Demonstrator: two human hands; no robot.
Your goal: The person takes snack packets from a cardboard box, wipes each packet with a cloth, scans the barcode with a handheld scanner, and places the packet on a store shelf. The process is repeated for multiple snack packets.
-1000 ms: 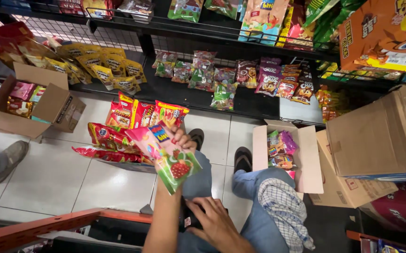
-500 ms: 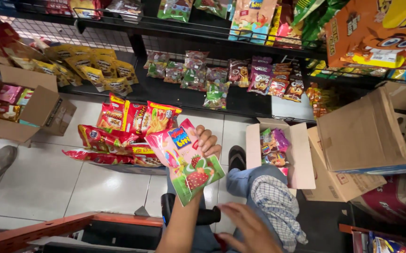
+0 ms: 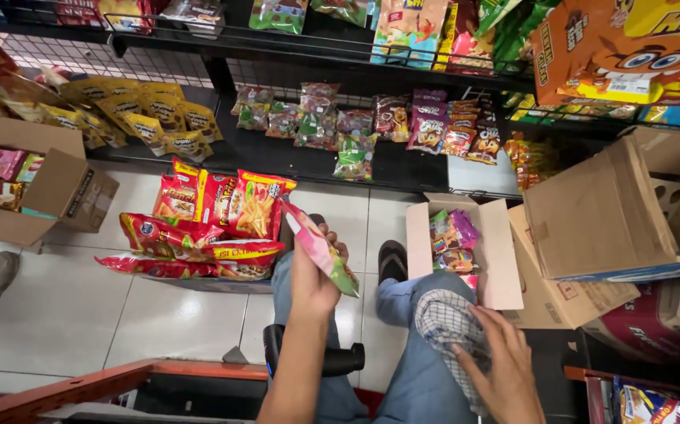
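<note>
Since the earlier frames, the snack packet (image 3: 320,250) in the left hand (image 3: 312,275) has turned from face-on to nearly edge-on, and the right hand (image 3: 497,365) has come down onto the checked cloth (image 3: 444,330) over the right knee.

The left hand is closed around the pink and green packet, thumb and fingers pinching its lower half, holding it above the left knee. The right hand lies flat and open, fingers spread on the cloth, gripping nothing.

Just beyond the packet, a pile of red chip bags (image 3: 214,224) sits on the white tiled floor (image 3: 65,314), its near edge close to the left knee. To the right, an open cardboard box (image 3: 497,251) of small packets stands beside the right foot, touching a larger box (image 3: 599,212). Bare tiles lie open to the left, up to another open box (image 3: 57,196). A low dark shelf (image 3: 277,153) runs across the back.
</note>
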